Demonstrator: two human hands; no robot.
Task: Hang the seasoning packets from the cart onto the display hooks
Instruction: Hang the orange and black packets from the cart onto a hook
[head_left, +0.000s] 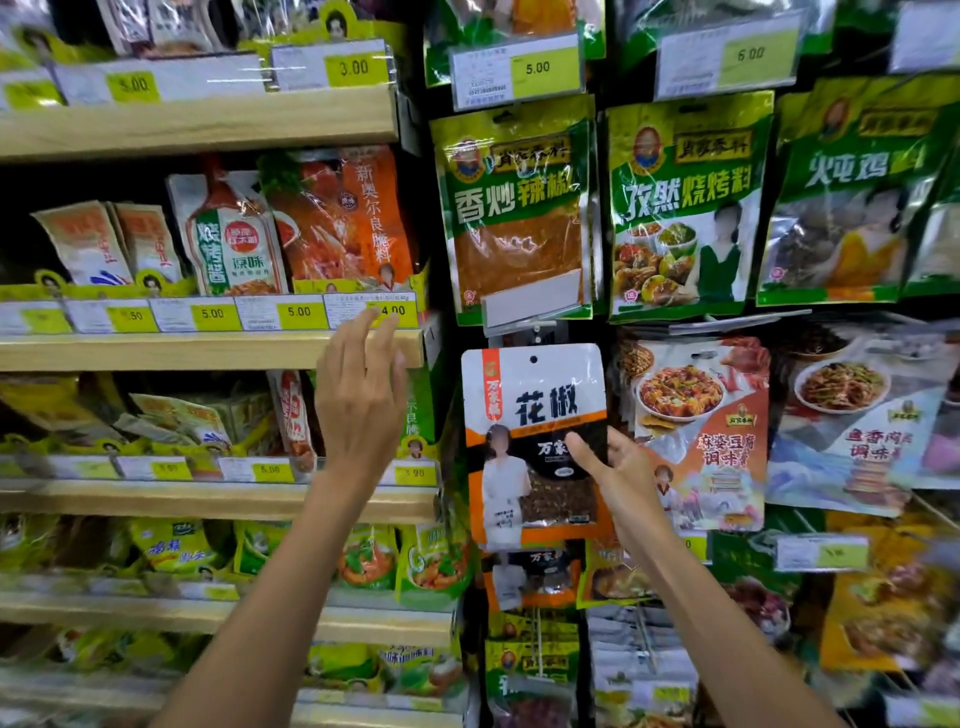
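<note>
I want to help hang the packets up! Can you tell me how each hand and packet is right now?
Pepper packet: upright, held up against the display, the hole at its top looks empty.
Right hand: grips the pepper packet's lower right edge, thumb in front.
Left hand: open, fingers straight, holding nothing.
Green chili packet: hanging just above the pepper packet.

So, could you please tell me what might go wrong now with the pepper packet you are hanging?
1. The right hand pinches the pepper packet only near its lower right edge, so the top may tip and its hole slip out of line.
2. The left hand is open beside the shelf's price tags, not steadying the packet; it might knock a tag.
3. The neighbouring packet hangs close and could get snagged.
</note>
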